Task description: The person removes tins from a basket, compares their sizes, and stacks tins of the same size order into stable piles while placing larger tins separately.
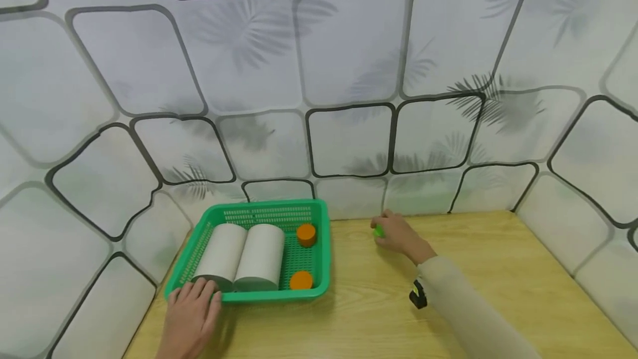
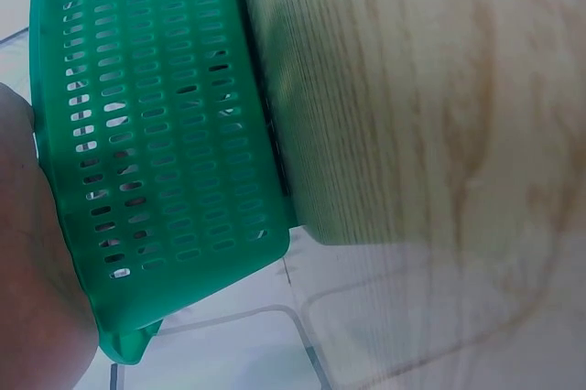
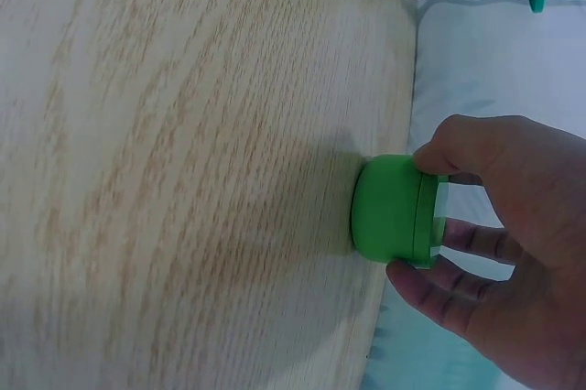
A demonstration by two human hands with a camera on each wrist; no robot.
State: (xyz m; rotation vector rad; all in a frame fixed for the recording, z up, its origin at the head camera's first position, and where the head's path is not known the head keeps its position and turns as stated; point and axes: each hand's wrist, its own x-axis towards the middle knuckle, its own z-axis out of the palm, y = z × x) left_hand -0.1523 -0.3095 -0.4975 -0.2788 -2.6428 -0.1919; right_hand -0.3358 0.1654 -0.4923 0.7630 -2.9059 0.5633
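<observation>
On the left of the head view stands a green plastic basket (image 1: 325, 248) with slotted walls. Two white paper rolls (image 1: 260, 254) lie side by side in it, and two orange round-topped pieces (image 1: 306, 235) stand at its right side. My left hand (image 1: 191, 314) grips the front rim near the left corner, its fingers bent over the edge. In the right wrist view, my right hand (image 3: 522, 243) holds a small green lidded jar (image 3: 389, 210) between thumb and fingers. The jar's base meets the wooden tabletop, close to the back edge.
The wooden table (image 1: 473, 259) reaches right and forward of the basket. Patterned cloth walls (image 1: 349, 143) rise behind it and at both sides. A black strap-like piece (image 1: 418, 295) hangs by the right sleeve cuff.
</observation>
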